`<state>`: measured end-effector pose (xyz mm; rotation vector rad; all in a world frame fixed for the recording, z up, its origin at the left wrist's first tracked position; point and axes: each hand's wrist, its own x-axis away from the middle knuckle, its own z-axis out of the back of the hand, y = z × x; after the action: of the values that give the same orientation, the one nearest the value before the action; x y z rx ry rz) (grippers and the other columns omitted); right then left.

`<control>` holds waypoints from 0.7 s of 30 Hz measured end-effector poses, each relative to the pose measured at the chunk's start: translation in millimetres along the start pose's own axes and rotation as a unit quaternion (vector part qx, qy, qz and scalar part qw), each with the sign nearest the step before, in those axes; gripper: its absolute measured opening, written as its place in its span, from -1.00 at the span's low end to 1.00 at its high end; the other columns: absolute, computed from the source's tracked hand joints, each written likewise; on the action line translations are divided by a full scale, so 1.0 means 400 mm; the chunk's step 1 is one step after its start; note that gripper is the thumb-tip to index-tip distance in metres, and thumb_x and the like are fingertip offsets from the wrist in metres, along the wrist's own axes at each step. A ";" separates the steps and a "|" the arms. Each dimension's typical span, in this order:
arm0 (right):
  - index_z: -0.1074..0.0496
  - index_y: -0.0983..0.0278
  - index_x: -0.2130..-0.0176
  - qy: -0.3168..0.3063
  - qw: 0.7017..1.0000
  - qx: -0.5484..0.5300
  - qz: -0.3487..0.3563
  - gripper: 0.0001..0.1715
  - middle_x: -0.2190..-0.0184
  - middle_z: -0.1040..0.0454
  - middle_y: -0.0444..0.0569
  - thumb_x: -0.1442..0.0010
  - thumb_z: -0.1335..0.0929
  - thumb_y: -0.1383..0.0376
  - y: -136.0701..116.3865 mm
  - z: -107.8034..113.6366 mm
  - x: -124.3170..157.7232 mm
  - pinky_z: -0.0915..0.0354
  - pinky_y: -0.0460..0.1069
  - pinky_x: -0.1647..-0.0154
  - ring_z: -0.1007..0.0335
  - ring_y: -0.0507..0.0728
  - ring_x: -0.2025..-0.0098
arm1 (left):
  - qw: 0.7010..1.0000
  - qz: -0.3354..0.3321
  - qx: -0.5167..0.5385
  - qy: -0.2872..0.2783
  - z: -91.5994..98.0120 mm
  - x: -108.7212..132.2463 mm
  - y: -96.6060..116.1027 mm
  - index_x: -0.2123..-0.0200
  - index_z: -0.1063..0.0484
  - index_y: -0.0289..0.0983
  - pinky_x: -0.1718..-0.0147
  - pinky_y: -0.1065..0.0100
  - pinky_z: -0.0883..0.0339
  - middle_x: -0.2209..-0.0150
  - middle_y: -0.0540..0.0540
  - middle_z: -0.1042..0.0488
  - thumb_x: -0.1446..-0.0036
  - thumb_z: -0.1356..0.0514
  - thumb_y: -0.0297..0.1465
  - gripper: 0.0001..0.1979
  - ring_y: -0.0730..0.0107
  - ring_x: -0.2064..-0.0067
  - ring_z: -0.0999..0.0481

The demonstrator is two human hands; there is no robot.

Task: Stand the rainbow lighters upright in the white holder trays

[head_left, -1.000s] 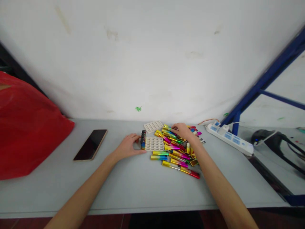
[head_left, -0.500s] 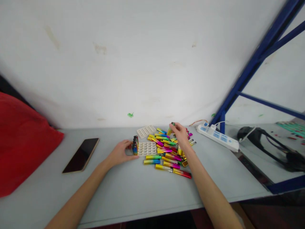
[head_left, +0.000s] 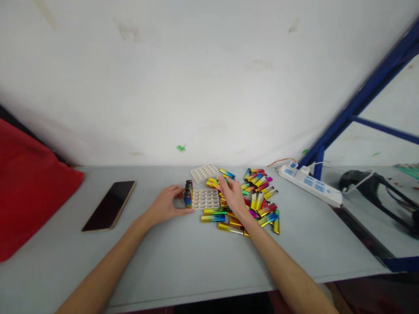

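Note:
A white tray with rows of holes lies on the table, and several lighters with black tops stand upright in its left end. My left hand is curled round that end, thumb at the front corner and fingers behind; it grips the tray's edge. Over the right side of the tray, my right hand is closed on a lighter, mostly hidden by the fingers, with a greenish top showing. Beneath and right of this hand spreads a loose heap of shiny, multicoloured lighters.
Behind the first tray lies a second white tray. A dark phone rests at left, near a red bag. To the right are a white power strip, a black strap-like object and a blue metal frame.
My right hand has moved left and towards me with the lighter, from over the heap to the tray's right side. My left hand stays at the tray's end. The view has shifted slightly.

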<state>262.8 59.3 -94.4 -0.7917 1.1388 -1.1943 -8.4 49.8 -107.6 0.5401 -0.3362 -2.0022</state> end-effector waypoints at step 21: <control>-0.27 0.17 0.38 -0.139 0.953 0.175 0.206 -0.51 0.42 -0.42 -0.09 -0.56 -0.22 0.02 -0.033 -0.014 -0.007 -0.24 0.00 0.22 -0.35 0.14 0.33 | 1.000 0.005 0.017 -0.012 0.003 0.008 -0.002 0.22 -0.60 -0.23 0.12 0.16 -0.41 0.21 -0.14 -0.56 0.03 -0.44 0.15 -0.43 0.05 0.15 -0.55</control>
<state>253.6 59.3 -82.9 -0.4053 0.7784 -0.8644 -10.9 47.6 -107.8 0.5363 -0.3869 -1.9979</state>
